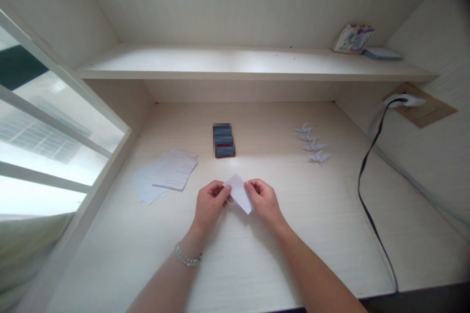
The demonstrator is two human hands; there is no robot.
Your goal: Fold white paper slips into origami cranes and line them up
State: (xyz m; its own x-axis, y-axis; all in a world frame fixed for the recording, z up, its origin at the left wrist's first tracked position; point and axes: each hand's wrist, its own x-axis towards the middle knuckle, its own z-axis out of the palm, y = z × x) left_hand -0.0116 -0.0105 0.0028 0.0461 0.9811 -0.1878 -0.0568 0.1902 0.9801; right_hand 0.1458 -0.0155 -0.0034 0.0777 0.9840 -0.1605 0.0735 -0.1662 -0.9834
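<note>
A small folded white paper is held just above the pale wooden desk, near its middle. My left hand pinches the paper's left side with curled fingers. My right hand grips its right side, fingers also curled. A bead bracelet sits on my left wrist. A loose pile of white paper sheets lies to the left of my hands. Several finished white paper cranes stand in a row at the right.
A small dark blurred object stands behind my hands. A black cable runs from a wall socket down the desk's right side. A shelf above holds a colourful booklet and a blue pad. A window is at left.
</note>
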